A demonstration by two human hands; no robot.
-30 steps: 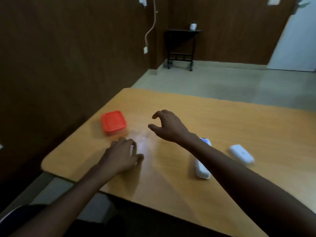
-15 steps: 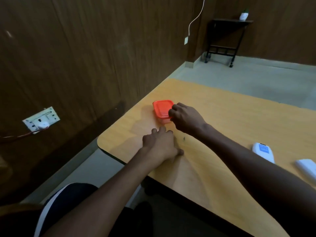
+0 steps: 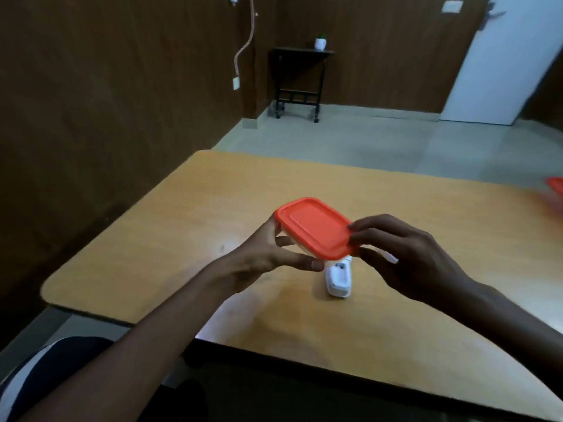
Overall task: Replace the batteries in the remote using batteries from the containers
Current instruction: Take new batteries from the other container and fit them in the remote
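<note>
Gripping container [image 3: 307, 239] from below: left hand [image 3: 268, 254]; right hand [image 3: 405, 257] pinches orange lid [image 3: 315, 226]; contents unseen.

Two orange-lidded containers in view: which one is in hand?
The container over the remote, gripped by left hand and right hand; the other sits at the table's far right edge.
</note>
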